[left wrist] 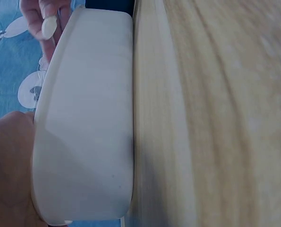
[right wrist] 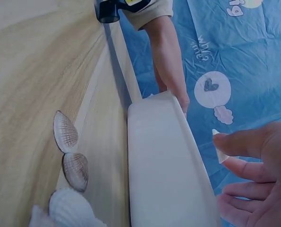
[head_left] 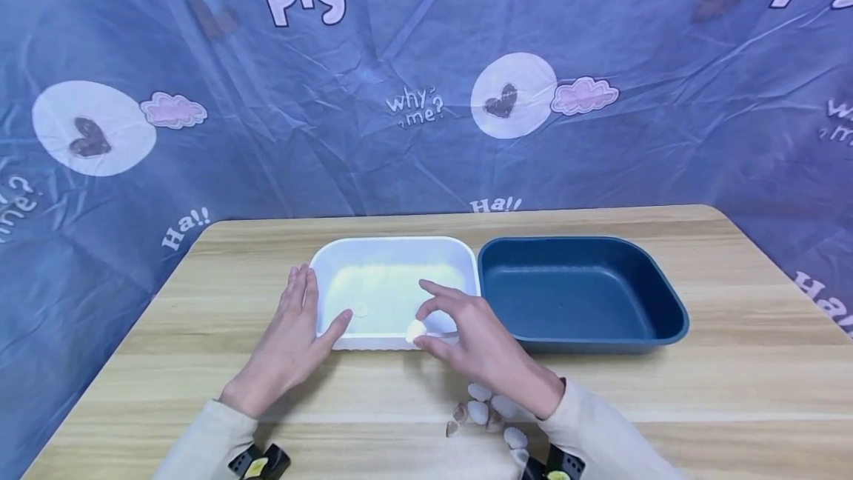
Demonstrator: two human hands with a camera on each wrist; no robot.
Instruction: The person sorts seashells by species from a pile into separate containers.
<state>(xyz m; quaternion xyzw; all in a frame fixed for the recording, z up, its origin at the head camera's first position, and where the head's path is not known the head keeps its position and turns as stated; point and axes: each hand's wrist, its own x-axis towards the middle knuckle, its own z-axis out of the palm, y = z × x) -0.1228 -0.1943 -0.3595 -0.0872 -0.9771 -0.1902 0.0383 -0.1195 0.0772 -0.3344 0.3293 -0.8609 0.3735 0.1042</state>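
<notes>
My right hand (head_left: pixel 476 335) pinches a small white seashell (head_left: pixel 415 330) between thumb and fingers, over the near rim of the white tray (head_left: pixel 400 341). In the right wrist view the pinched shell shows edge-on, above the level of the tray wall. My left hand (head_left: pixel 286 335) rests at the tray's left end, fingers straight along the outside and thumb over the near left corner. Inside the tray, near that thumb, lies a pale shell (head_left: pixel 360 310).
A dark blue tray (head_left: pixel 583 343) stands right beside the white one. Several white and brown shells (head_left: pixel 477 412) lie on the wooden table (head_left: pixel 360 421) in front, partly under my right forearm. A blue printed cloth (head_left: pixel 373 154) hangs behind the table.
</notes>
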